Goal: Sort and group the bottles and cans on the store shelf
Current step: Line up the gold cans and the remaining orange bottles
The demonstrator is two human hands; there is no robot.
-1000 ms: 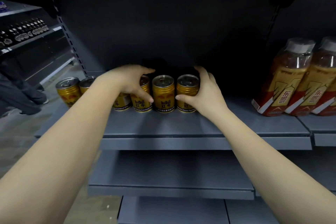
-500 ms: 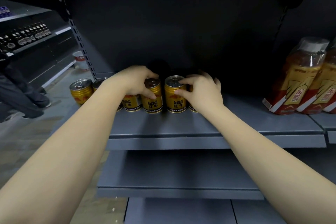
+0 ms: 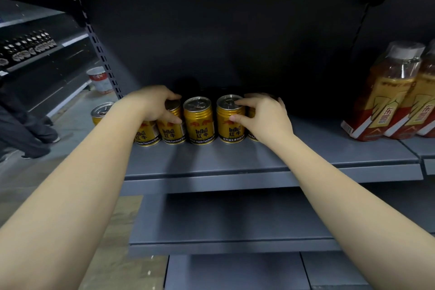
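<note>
Several gold Red Bull cans stand in a row on the grey shelf (image 3: pixel 270 162). My left hand (image 3: pixel 156 103) grips the top and side of one gold can (image 3: pixel 171 130), with another can (image 3: pixel 147 135) partly hidden under my wrist. One can (image 3: pixel 199 122) stands free in the middle. My right hand (image 3: pixel 263 116) wraps a can at the right end that it mostly hides, its thumb and forefinger touching the neighbouring can (image 3: pixel 229 125). A further can (image 3: pixel 100 113) stands at the far left, behind my forearm.
Orange tea bottles (image 3: pixel 386 94) with red and gold labels stand at the right of the shelf. Lower shelves (image 3: pixel 230 223) lie below. On the left are an aisle, a white bucket (image 3: pixel 98 79), another shelf unit and a person's legs (image 3: pixel 21 125).
The view has shifted so the cans sit further right and closer. My right hand has closed more over the right-end can and touches its neighbour. My left hand keeps its grip.
</note>
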